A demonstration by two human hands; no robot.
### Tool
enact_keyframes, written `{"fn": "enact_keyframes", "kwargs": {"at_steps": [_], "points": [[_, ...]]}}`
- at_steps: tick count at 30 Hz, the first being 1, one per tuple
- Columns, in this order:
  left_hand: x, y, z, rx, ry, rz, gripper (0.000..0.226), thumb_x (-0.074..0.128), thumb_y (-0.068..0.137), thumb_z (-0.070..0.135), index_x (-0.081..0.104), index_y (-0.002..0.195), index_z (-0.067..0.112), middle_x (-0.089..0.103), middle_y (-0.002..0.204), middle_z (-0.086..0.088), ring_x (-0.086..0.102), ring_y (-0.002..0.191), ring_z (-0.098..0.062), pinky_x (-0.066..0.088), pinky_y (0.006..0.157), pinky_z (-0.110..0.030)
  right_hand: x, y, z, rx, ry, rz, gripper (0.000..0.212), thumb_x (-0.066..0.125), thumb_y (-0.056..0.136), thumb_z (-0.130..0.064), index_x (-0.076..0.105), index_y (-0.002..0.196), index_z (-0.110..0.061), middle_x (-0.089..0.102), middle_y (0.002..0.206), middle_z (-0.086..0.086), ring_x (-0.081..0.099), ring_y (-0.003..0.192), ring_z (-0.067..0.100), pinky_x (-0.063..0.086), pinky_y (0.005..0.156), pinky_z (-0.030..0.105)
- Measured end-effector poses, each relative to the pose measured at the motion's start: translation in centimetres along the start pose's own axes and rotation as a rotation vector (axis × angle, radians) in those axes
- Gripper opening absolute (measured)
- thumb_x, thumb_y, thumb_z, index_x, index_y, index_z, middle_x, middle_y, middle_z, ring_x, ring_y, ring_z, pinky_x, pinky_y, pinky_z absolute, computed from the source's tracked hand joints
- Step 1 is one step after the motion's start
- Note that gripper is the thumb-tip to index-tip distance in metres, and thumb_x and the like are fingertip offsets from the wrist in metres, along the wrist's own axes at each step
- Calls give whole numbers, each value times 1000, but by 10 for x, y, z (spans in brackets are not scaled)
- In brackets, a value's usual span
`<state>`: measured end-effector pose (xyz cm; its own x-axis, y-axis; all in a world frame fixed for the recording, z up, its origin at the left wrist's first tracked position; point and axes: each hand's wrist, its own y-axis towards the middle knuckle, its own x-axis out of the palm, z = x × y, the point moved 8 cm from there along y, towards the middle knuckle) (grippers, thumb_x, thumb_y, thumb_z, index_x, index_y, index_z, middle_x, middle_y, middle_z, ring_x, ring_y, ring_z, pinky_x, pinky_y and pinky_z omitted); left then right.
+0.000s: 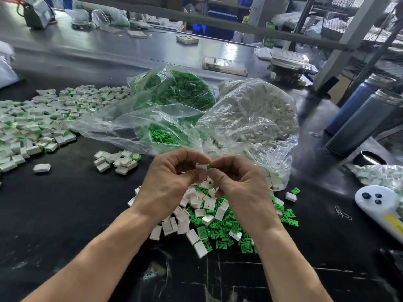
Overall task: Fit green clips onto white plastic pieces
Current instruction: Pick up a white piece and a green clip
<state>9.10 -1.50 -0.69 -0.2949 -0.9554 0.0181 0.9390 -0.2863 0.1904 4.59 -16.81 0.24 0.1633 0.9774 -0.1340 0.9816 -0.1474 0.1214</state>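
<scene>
My left hand pinches a small white plastic piece above the black table. My right hand pinches a green clip against the right side of that piece; only a sliver of the clip shows. Under both hands lies a mixed heap of loose white pieces and green clips. A clear bag of green clips and a clear bag of white pieces lie open just beyond my hands.
A large spread of assembled pieces covers the left, with a smaller cluster nearer. Two dark metal bottles lie at the right. A white controller, paper clips and a small bag sit at the right edge.
</scene>
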Motion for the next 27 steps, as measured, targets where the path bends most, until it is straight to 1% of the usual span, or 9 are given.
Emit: {"fn": "enact_keyframes", "kwargs": {"at_steps": [3,7,10,15,19,21,23,25,27], "points": [[1,-1,0,-15,9,-15,24,74,87,-6,79,100,13,78,90,-6,75,86,-19,61,80,-27,-1,1,2,16,-23,-5,10,78,92,-10,74,96,-19,76,86,1,69,74,10,58,62,23],[0,-1,0,-27,8,-22,24,71,89,-8,80,102,10,79,92,-5,76,90,-21,63,84,-34,-1,2,6,20,-71,-9,11,78,91,-13,74,94,-23,76,86,-3,72,77,9,58,64,22],[-1,-1,0,-33,-13,-6,24,71,89,-9,79,103,9,79,93,-7,76,89,-23,64,84,-36,-1,3,8,40,-7,-2,9,78,92,-13,75,98,-19,76,86,-2,71,73,11,58,62,23],[-2,0,1,-19,-63,35,25,76,85,-5,77,101,14,78,92,-5,75,85,-20,62,77,-28,-2,3,14,84,120,-3,10,76,94,-16,77,102,-11,76,84,9,69,70,17,61,65,32],[-2,0,-1,-50,-32,25,21,79,84,0,75,100,14,78,90,-4,74,81,-19,61,76,-27,-2,2,11,44,29,-7,4,75,95,-16,77,98,-16,76,82,4,69,70,15,60,64,29],[-4,-1,-2,-64,48,30,16,80,86,7,76,98,17,78,89,-3,74,80,-18,61,76,-27,-2,2,9,16,-41,3,4,75,94,-16,77,96,-20,76,82,0,69,69,12,59,62,24],[-5,-2,-1,-62,140,32,10,81,87,13,77,94,19,78,86,0,72,77,-13,59,71,-22,-1,2,6,-7,-91,11,6,76,94,-17,76,93,-24,76,83,-2,69,69,9,57,61,21],[-5,-3,0,-62,189,24,8,81,87,15,78,92,20,78,85,3,72,77,-9,57,69,-20,-1,1,6,-23,-135,16,8,76,94,-18,76,92,-26,76,83,-5,69,69,7,57,61,21],[-6,-3,1,-75,193,24,7,81,86,15,78,90,20,77,84,1,72,77,-14,60,70,-24,-1,1,6,-31,-180,14,7,77,93,-20,76,94,-27,76,85,-8,70,74,7,60,66,25]]}}
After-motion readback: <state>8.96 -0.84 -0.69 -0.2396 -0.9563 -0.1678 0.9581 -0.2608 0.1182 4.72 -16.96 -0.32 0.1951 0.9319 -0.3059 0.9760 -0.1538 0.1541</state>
